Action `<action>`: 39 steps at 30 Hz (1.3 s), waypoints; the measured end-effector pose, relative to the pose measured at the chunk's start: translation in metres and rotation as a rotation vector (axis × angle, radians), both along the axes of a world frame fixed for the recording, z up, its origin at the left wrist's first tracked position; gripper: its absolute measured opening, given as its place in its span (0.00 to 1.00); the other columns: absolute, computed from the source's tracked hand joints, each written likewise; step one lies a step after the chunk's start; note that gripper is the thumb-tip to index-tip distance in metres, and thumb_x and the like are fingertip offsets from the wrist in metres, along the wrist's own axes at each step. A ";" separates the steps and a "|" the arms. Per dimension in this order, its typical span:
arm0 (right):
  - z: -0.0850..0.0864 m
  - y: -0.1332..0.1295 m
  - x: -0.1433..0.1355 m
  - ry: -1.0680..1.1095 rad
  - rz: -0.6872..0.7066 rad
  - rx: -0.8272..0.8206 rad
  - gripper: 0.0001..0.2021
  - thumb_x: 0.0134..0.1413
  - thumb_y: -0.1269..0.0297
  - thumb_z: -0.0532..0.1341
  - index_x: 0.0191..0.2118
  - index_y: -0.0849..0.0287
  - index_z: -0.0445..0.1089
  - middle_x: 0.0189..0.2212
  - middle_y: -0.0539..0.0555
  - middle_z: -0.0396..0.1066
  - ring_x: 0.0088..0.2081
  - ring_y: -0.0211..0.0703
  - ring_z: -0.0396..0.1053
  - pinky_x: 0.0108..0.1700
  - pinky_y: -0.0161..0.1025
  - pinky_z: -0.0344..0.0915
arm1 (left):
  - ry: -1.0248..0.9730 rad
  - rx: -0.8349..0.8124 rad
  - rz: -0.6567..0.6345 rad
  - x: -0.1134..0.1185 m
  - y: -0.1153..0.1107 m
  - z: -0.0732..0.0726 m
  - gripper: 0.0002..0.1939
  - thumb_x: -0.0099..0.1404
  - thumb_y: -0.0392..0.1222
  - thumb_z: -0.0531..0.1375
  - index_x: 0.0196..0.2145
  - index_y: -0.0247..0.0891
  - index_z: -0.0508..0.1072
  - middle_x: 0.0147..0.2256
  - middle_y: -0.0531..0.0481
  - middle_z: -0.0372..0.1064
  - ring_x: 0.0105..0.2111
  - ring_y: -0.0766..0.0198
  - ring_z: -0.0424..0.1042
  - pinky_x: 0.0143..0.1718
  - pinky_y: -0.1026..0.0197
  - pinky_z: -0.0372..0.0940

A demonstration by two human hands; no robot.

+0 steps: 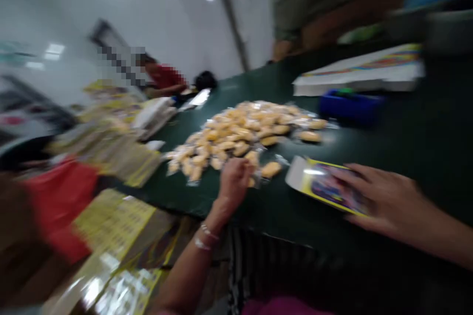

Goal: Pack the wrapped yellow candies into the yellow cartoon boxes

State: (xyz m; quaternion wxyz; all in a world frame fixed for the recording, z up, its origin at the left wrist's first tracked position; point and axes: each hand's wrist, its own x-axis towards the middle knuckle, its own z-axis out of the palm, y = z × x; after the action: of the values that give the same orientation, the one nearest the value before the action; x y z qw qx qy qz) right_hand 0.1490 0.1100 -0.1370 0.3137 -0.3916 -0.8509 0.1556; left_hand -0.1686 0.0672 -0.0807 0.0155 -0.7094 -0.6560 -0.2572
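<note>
A heap of small oval yellow pieces (236,130), each in a clear wrapper, lies on the dark green table. At its near edge is my left hand (233,182), fingers curled together against the wrapped pieces; blur hides what they pinch, if anything. Just right of it one wrapped piece (271,170) lies apart from the heap. My right hand (384,199) grips a small printed carton (328,184) with yellow edges, held low over or on the table. The carton's white end flap stands open toward the heap.
Beyond the carton are a blue container (351,106) and a long white printed stack (358,74). To the left stand yellow printed card stacks (111,157), a red bag (61,206) and more yellow sheets (111,226). A person in red (168,78) sits farther back.
</note>
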 end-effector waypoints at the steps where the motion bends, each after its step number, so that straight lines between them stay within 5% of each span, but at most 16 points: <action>1: 0.002 -0.005 0.010 -0.105 0.012 -0.028 0.32 0.40 0.49 0.71 0.54 0.52 0.70 0.54 0.64 0.66 0.51 0.64 0.65 0.48 0.59 0.61 | -0.057 0.014 -0.031 0.010 0.009 0.002 0.10 0.70 0.41 0.51 0.39 0.35 0.70 0.35 0.43 0.68 0.37 0.59 0.66 0.38 0.58 0.60; 4: 0.016 -0.014 0.021 -0.288 -0.009 -0.093 0.39 0.41 0.52 0.70 0.61 0.57 0.62 0.59 0.66 0.58 0.57 0.66 0.59 0.53 0.62 0.55 | -0.024 -0.069 -0.213 0.038 0.029 0.002 0.09 0.69 0.42 0.53 0.37 0.37 0.72 0.34 0.46 0.67 0.36 0.59 0.65 0.38 0.59 0.59; 10: 0.033 -0.021 0.013 -0.286 -0.003 -0.107 0.43 0.41 0.45 0.70 0.61 0.59 0.60 0.60 0.65 0.57 0.58 0.59 0.56 0.56 0.57 0.52 | 0.272 -0.182 -0.496 0.063 0.052 -0.008 0.11 0.63 0.38 0.53 0.27 0.39 0.74 0.28 0.45 0.67 0.31 0.54 0.64 0.33 0.56 0.55; 12: 0.031 -0.022 0.017 -0.279 -0.019 -0.092 0.43 0.41 0.45 0.70 0.62 0.59 0.59 0.60 0.65 0.56 0.58 0.59 0.55 0.56 0.57 0.51 | 0.050 -0.292 -0.520 0.073 0.058 -0.011 0.11 0.62 0.43 0.55 0.27 0.39 0.73 0.28 0.46 0.68 0.31 0.56 0.65 0.33 0.56 0.57; 16: 0.031 -0.027 0.025 -0.290 -0.054 -0.111 0.44 0.41 0.48 0.71 0.63 0.59 0.58 0.61 0.66 0.54 0.59 0.59 0.54 0.57 0.58 0.51 | -0.802 -0.624 -0.349 0.090 0.056 -0.013 0.14 0.54 0.50 0.62 0.34 0.37 0.72 0.34 0.47 0.73 0.35 0.58 0.71 0.37 0.59 0.65; 19: 0.032 -0.028 0.025 -0.315 -0.040 -0.132 0.43 0.41 0.49 0.71 0.62 0.60 0.60 0.61 0.67 0.54 0.60 0.61 0.54 0.57 0.59 0.50 | -1.058 -0.582 -0.307 0.079 0.055 -0.007 0.19 0.55 0.48 0.63 0.42 0.36 0.72 0.44 0.44 0.74 0.45 0.57 0.72 0.47 0.57 0.65; 23: 0.032 -0.029 0.024 -0.333 -0.032 -0.130 0.43 0.41 0.51 0.72 0.62 0.59 0.59 0.62 0.66 0.54 0.60 0.61 0.54 0.58 0.58 0.51 | -0.719 -0.433 -0.268 0.051 0.057 0.004 0.23 0.58 0.49 0.60 0.49 0.37 0.72 0.53 0.42 0.69 0.47 0.56 0.71 0.50 0.55 0.64; 26: 0.031 -0.030 0.024 -0.342 -0.027 -0.123 0.43 0.41 0.52 0.72 0.63 0.59 0.58 0.62 0.66 0.54 0.60 0.60 0.54 0.58 0.59 0.51 | -0.438 -0.584 -0.487 0.046 0.059 0.008 0.31 0.57 0.47 0.61 0.58 0.40 0.67 0.60 0.43 0.62 0.54 0.53 0.66 0.57 0.50 0.60; 31: 0.026 -0.029 0.023 -0.316 -0.036 -0.111 0.42 0.40 0.54 0.72 0.62 0.60 0.59 0.61 0.66 0.55 0.61 0.59 0.54 0.58 0.58 0.52 | -0.274 -0.634 -0.537 0.063 0.054 0.005 0.26 0.55 0.39 0.62 0.53 0.36 0.69 0.51 0.41 0.70 0.50 0.51 0.69 0.54 0.46 0.61; 34: 0.024 -0.028 0.024 -0.277 -0.025 -0.095 0.42 0.39 0.56 0.72 0.61 0.59 0.58 0.60 0.65 0.56 0.60 0.58 0.55 0.58 0.58 0.52 | -0.603 -0.801 -0.598 0.075 0.049 -0.002 0.26 0.55 0.35 0.60 0.53 0.37 0.66 0.51 0.41 0.70 0.50 0.52 0.70 0.51 0.49 0.65; 37: 0.023 -0.027 0.026 -0.249 0.020 -0.074 0.42 0.39 0.58 0.72 0.62 0.58 0.57 0.60 0.65 0.57 0.60 0.58 0.55 0.58 0.58 0.51 | -1.067 -1.047 -0.660 0.088 0.046 -0.011 0.38 0.54 0.33 0.59 0.62 0.42 0.54 0.52 0.40 0.69 0.48 0.54 0.72 0.46 0.53 0.68; 39: 0.022 -0.025 0.027 -0.256 0.041 -0.068 0.42 0.40 0.58 0.71 0.62 0.57 0.56 0.61 0.65 0.56 0.60 0.58 0.55 0.58 0.59 0.51 | -1.136 -1.108 -0.661 0.092 0.046 -0.014 0.41 0.55 0.32 0.57 0.65 0.42 0.50 0.52 0.39 0.70 0.46 0.54 0.73 0.44 0.53 0.69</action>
State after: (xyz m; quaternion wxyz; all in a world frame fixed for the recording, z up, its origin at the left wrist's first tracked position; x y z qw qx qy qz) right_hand 0.1763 0.0846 -0.1151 0.1857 -0.4012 -0.8860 0.1395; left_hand -0.0769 0.1129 -0.0944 -0.7395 -0.5330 -0.3549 -0.2075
